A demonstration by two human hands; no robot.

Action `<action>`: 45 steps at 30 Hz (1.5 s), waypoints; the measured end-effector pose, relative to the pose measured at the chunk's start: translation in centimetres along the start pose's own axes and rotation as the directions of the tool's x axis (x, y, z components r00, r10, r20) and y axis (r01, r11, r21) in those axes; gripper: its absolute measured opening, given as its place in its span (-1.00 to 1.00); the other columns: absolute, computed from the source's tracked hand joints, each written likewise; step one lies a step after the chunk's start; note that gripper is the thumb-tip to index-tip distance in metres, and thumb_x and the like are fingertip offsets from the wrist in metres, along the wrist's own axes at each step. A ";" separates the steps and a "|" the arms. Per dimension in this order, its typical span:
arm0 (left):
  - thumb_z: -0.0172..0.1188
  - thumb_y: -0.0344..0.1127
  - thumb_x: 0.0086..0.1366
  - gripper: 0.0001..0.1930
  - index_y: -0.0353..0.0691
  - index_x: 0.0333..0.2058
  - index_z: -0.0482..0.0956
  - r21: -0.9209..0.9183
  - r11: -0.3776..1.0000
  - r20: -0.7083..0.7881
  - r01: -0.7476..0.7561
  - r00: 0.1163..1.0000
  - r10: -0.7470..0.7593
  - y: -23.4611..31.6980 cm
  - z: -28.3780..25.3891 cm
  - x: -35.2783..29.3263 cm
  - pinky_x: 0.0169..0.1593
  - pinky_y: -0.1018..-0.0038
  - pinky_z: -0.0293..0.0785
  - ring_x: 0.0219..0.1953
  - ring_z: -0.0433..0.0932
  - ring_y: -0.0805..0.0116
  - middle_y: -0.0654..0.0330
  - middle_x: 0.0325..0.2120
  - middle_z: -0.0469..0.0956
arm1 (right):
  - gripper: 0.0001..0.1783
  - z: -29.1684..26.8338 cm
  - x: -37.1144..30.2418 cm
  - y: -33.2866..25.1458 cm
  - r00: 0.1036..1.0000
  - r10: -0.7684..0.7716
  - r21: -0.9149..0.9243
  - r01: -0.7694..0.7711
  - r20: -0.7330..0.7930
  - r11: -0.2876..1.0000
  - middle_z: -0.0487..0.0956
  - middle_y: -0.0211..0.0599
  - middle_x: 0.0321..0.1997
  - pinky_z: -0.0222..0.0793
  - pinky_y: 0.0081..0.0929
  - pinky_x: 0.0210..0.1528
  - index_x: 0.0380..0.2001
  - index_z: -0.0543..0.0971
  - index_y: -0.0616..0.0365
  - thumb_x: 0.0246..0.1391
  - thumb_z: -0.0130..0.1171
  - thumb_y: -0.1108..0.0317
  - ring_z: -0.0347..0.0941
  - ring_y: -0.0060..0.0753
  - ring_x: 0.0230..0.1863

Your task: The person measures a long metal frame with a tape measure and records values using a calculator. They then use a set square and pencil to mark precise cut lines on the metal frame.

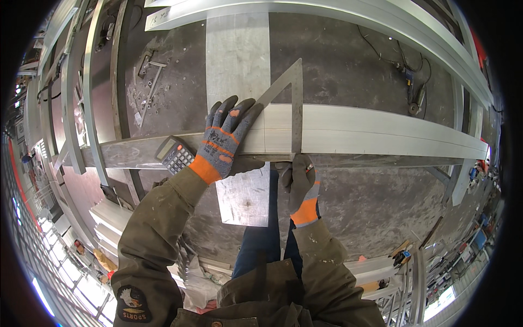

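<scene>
A metal set square (pixel 297 103) lies across a long pale aluminium profile (pixel 370 128), its pointed corner reaching past the far edge. My left hand (pixel 222 131), in a grey and orange work glove, holds the square's left part down on the profile. Its fingers lie over the top and the thumb is along the near side. By the near end of the square's upright leg, my right hand (pixel 302 182), gloved alike, is closed with fingers pinched together. Something small may be between them; I cannot make it out.
A calculator (pixel 174 154) rests left of my left hand on a dark beam (pixel 125 151). Beyond lie a flat metal sheet (pixel 237 54), scattered offcuts (pixel 148 90) and an angle grinder (pixel 417 101) with its cable. More long profiles (pixel 348 16) cross the far side.
</scene>
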State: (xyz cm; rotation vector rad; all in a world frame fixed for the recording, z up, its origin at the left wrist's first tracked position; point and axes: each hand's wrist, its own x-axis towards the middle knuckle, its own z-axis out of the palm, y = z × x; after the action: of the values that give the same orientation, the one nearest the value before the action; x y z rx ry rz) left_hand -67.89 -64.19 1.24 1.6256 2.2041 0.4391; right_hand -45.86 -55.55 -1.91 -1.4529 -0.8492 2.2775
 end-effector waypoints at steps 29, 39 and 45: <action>0.46 0.35 0.00 0.17 -0.09 0.51 0.22 -0.040 0.999 -0.014 0.013 1.000 -0.013 0.0 0.0 0.2 0.51 -0.14 0.03 0.42 0.22 -0.18 0.00 0.38 0.28 | -0.86 2.3 3.8 -9.9 0.696 -0.642 -0.791 0.570 0.321 0.223 0.70 -0.15 -0.20 0.55 -0.20 -0.13 -0.12 0.65 0.18 0.27 0.27 0.42 0.64 -0.01 -0.19; 0.52 0.28 -0.07 0.17 -0.17 0.47 0.30 -0.065 0.998 -0.041 -0.010 0.999 0.008 0.2 -0.6 0.4 0.46 -0.09 0.15 0.37 0.27 -0.16 -0.02 0.33 0.32 | -0.84 1.9 3.6 -10.1 0.692 -0.616 -0.741 0.624 0.376 0.248 0.68 -0.10 -0.22 0.53 -0.19 -0.15 -0.13 0.64 0.22 0.22 0.30 0.50 0.62 0.00 -0.21; 0.54 0.30 -0.12 0.23 -0.15 0.48 0.26 -0.006 0.999 0.017 0.031 0.999 -0.031 0.7 -1.1 0.6 0.48 -0.14 0.09 0.39 0.25 -0.13 0.00 0.33 0.31 | -0.72 -2.7 -3.7 -7.4 0.731 -0.494 -0.761 0.619 0.471 0.191 0.67 -0.02 -0.16 0.54 -0.17 -0.12 -0.08 0.63 0.28 0.12 0.36 0.56 0.60 0.09 -0.18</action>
State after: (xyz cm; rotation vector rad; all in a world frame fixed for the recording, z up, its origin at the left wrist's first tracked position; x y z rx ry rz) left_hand -68.02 -63.48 2.48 1.5837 2.2103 0.4216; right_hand -42.27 -50.96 4.58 -0.9208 -2.4398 1.2570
